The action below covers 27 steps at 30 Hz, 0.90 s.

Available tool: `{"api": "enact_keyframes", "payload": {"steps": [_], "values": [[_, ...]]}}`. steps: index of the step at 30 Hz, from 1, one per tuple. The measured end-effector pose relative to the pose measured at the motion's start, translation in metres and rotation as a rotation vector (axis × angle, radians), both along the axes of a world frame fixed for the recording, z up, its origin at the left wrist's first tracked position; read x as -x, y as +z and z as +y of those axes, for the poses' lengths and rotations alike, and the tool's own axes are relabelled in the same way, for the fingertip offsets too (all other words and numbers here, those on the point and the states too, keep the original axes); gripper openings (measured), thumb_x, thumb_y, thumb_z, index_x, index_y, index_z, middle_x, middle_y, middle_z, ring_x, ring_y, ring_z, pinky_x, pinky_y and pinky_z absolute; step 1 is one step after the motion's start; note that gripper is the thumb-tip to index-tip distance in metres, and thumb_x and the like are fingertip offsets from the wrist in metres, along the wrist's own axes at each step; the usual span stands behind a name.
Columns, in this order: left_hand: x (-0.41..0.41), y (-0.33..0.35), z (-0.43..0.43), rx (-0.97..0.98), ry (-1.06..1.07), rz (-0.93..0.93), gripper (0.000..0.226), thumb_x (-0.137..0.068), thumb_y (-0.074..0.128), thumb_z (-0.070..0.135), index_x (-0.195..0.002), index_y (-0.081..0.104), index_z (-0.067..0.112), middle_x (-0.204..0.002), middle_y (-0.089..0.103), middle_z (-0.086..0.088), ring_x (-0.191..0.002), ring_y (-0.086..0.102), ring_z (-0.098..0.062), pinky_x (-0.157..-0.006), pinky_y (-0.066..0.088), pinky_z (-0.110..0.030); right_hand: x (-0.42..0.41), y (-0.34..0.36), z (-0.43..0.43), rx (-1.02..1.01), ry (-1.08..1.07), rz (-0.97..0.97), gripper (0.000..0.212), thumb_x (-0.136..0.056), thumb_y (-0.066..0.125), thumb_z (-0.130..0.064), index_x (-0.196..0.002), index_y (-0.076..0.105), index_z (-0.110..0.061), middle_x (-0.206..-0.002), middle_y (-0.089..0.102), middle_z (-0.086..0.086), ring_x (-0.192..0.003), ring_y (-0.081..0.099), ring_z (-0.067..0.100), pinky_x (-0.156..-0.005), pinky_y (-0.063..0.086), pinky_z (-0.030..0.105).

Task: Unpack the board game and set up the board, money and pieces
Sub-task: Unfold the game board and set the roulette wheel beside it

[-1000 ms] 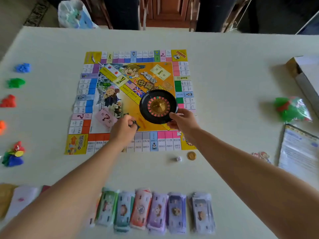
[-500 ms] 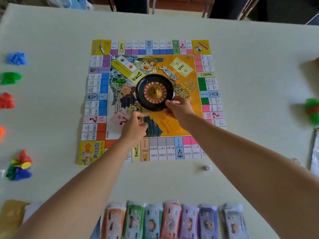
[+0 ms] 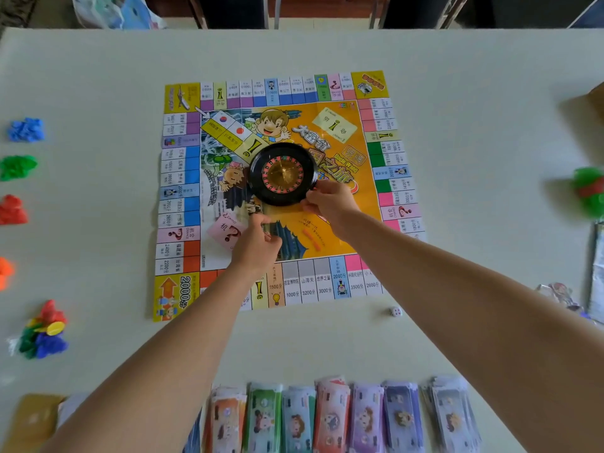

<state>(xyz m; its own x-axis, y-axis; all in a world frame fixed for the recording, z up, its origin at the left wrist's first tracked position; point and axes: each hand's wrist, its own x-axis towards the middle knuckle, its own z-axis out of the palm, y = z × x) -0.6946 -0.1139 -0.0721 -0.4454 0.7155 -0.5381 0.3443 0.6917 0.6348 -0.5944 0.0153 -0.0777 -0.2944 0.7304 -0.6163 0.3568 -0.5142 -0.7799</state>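
Banknote stacks (image 3: pixel 330 416) lying along the near bench (image 3: pixel 98 354) edge. Left hand (image 3: pixel 255 245) hovering at 7 o'clock of the roulette wheel (image 3: pixel 282 173), fingers curling, contents untellable. Right hand (image 3: pixel 331 204), nearer, pinching the wheel's rim at 4 o'clock. Wheel sitting at the centre of the board (image 3: pixel 294 286).

The left hand (image 3: pixel 256 246) curls over the board (image 3: pixel 183 191), and whether its fingers enclose anything is hidden. The right hand (image 3: pixel 330 204) covers the near rim of the roulette wheel (image 3: pixel 281 173). The money stacks (image 3: pixel 366 416) run off the bottom edge (their print is blurred). An orange piece (image 3: pixel 4 271) and a green-and-red bag (image 3: pixel 588 191) are cut by the side edges.
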Motion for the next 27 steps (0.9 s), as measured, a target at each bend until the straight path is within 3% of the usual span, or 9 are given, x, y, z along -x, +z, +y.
{"api": "enact_keyframes", "payload": {"steps": [2,4,6,9,13,17,22,24,27], "values": [[-0.002,0.000,-0.001,0.001,-0.014,0.022,0.042,-0.096,0.053,0.014,-0.134,0.037,0.015,-0.088,0.053,-0.004,-0.087,0.060,-0.026,-0.073,0.050,-0.040,-0.004,0.002,-0.003,-0.024,0.060,-0.019,0.021,-0.085,0.057,0.008,-0.103,0.063,0.002,-0.087,0.064,0.014,-0.081,0.062,0.024,-0.088,0.054,0.050],[-0.009,0.001,-0.001,0.013,-0.061,0.099,0.045,-0.095,0.054,0.016,-0.136,0.037,0.012,-0.096,0.056,-0.007,-0.086,0.055,-0.022,-0.070,0.042,-0.034,-0.018,0.007,-0.005,-0.023,0.092,-0.018,0.044,-0.086,0.058,0.004,-0.129,0.051,-0.002,-0.103,0.062,0.016,-0.081,0.061,0.021,-0.081,0.058,0.040],[-0.020,0.003,-0.003,0.004,-0.083,0.218,0.043,-0.094,0.056,0.017,-0.134,0.041,0.011,-0.108,0.057,-0.010,-0.088,0.051,-0.019,-0.070,0.037,-0.031,-0.040,0.012,-0.007,-0.057,0.092,-0.011,0.047,-0.089,0.056,0.001,-0.135,0.046,-0.007,-0.104,0.061,0.012,-0.075,0.062,0.017,-0.067,0.056,0.027],[-0.051,0.008,-0.005,-0.129,-0.141,0.294,0.031,-0.092,0.060,0.018,-0.121,0.051,0.015,-0.104,0.060,-0.002,-0.082,0.054,-0.015,-0.060,0.037,-0.025,-0.088,0.018,-0.006,-0.175,0.089,-0.056,0.031,-0.091,0.051,0.001,-0.119,0.057,-0.009,-0.085,0.064,0.007,-0.063,0.060,0.013,-0.056,0.050,0.022],[-0.116,0.014,-0.007,-0.161,-0.515,0.184,0.026,-0.087,0.066,0.033,-0.110,0.054,0.025,-0.083,0.055,0.010,-0.077,0.057,-0.014,-0.058,0.038,-0.024,-0.163,0.020,-0.007,-0.269,0.031,-0.148,0.031,-0.087,0.041,0.006,-0.100,0.061,-0.014,-0.073,0.063,0.005,-0.053,0.056,0.012,-0.050,0.043,0.023],[-0.174,0.005,-0.012,-0.052,-0.844,0.296,0.048,-0.078,0.070,0.048,-0.115,0.045,0.032,-0.105,0.051,0.010,-0.092,0.055,-0.014,-0.072,0.041,-0.026,-0.221,0.014,-0.012,-0.257,0.063,-0.271,0.028,-0.085,0.044,0.003,-0.091,0.061,-0.019,-0.071,0.064,0.004,-0.055,0.056,0.015,-0.054,0.043,0.027],[-0.192,-0.007,-0.010,-0.166,-0.639,0.373,0.011,-0.091,0.059,0.024,-0.102,0.056,0.024,-0.103,0.066,0.003,-0.086,0.060,-0.013,-0.072,0.050,-0.024,-0.248,0.008,-0.026,-0.232,0.288,-0.292,0.022,-0.084,0.052,0.000,-0.092,0.062,-0.018,-0.078,0.067,0.012,-0.061,0.059,0.017,-0.061,0.046,0.031],[-0.188,-0.003,-0.005,-0.212,-0.527,0.392,0.011,-0.092,0.060,0.027,-0.102,0.056,0.022,-0.096,0.067,0.006,-0.078,0.059,-0.010,-0.063,0.045,-0.020,-0.244,0.009,-0.030,-0.215,0.372,-0.230,0.011,-0.089,0.057,-0.009,-0.098,0.063,-0.012,-0.080,0.067,0.010,-0.063,0.061,0.019,-0.063,0.048,0.033],[-0.178,0.009,0.003,-0.293,-0.429,0.339,0.026,-0.089,0.066,0.031,-0.106,0.052,0.019,-0.091,0.066,0.008,-0.074,0.063,-0.014,-0.058,0.045,-0.023,-0.223,0.019,-0.036,-0.123,0.488,-0.077,0.016,-0.090,0.065,-0.020,-0.101,0.064,-0.009,-0.084,0.068,0.009,-0.069,0.064,0.018,-0.064,0.053,0.030]]}}
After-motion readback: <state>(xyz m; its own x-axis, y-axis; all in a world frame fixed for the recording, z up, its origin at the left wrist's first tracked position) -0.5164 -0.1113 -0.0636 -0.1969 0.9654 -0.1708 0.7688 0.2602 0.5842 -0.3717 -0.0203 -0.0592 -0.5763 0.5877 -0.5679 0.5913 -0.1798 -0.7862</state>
